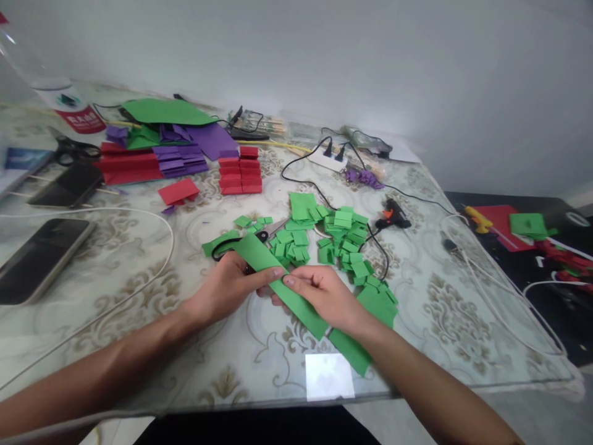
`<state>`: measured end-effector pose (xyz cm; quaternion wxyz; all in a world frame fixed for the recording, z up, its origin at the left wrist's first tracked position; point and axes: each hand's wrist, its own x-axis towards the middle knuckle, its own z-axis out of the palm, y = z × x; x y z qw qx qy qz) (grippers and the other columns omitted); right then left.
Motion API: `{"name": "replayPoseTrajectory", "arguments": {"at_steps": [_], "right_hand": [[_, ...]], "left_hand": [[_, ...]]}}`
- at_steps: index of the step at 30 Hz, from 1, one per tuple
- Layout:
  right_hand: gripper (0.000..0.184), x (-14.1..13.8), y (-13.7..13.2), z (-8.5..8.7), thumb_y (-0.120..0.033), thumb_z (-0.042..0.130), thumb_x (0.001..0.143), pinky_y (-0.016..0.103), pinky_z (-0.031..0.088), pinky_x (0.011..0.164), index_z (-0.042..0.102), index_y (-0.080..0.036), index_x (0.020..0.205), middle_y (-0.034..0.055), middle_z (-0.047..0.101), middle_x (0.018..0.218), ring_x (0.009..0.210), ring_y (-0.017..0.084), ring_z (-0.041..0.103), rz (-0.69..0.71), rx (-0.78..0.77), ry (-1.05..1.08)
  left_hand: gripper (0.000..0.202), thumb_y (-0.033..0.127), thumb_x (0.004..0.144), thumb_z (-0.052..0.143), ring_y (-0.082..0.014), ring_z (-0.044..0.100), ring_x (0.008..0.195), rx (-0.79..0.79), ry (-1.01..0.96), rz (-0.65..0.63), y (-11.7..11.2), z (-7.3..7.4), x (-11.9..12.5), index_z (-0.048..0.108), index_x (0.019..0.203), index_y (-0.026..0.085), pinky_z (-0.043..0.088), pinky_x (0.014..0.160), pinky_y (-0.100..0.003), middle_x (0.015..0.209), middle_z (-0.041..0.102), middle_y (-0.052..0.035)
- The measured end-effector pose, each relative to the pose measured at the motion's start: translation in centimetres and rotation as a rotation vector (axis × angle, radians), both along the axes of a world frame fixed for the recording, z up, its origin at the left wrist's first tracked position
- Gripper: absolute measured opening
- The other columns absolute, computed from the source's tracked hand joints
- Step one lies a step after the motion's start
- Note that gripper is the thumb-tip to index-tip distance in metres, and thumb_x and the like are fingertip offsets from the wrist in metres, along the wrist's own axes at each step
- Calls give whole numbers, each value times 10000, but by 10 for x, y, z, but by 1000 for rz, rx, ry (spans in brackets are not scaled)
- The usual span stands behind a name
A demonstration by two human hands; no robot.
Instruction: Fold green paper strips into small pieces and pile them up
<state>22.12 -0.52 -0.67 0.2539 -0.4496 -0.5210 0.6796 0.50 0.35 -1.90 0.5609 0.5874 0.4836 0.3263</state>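
A long green paper strip slants across the middle of the view, pinched in both hands. My left hand grips its upper part, thumb on top. My right hand pinches it close by, the two thumbs almost touching; the fingers underneath are partly hidden. Just behind the strip lie black-handled scissors, partly covered by it. Many small folded green paper pieces are heaped beyond the hands. Another green strip rests on the table under my right forearm.
Red folded papers and purple ones lie further back. A black glue gun and a white power strip with cables sit at the right rear. Phones, a bottle and a white cable are on the left.
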Motion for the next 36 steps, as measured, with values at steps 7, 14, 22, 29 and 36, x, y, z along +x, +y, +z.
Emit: {"name": "replayPoseTrajectory", "arguments": {"at_steps": [7,14,22,29,36], "right_hand": [[437,-1,1,1,-603,802,847,373,643,811,789,-166,875,78,829,810,752,203,802,15,-149,112],[436,-1,1,-1,-601,805,845,377,650,808,802,-167,881,83,835,837,777,211,805,2,-111,92],[440,-2,1,4,-606,815,833,364,644,778,802,-167,858,87,833,826,739,204,793,-12,-138,103],[453,-3,1,3,-626,820,814,358,636,774,809,-178,882,77,827,809,734,207,788,-35,-137,96],[450,-4,0,2,-618,795,849,324,622,747,821,-172,910,76,826,810,703,184,768,-17,-96,65]], "left_hand": [[408,408,889,759,-151,588,570,66,-45,35,4,4,-1,646,575,174,484,601,-267,578,655,-13],[412,437,954,679,-142,551,555,39,-38,-101,2,2,0,640,644,170,442,558,-258,572,616,-10],[431,411,980,652,-136,540,572,105,-22,-109,2,4,-1,597,623,177,453,575,-254,585,592,1],[372,422,941,697,-145,569,590,67,-90,-50,2,6,0,656,671,169,488,602,-260,608,631,-8],[355,407,939,721,-144,575,602,42,-106,-7,-2,-3,1,668,688,161,479,602,-262,621,652,-12]]}}
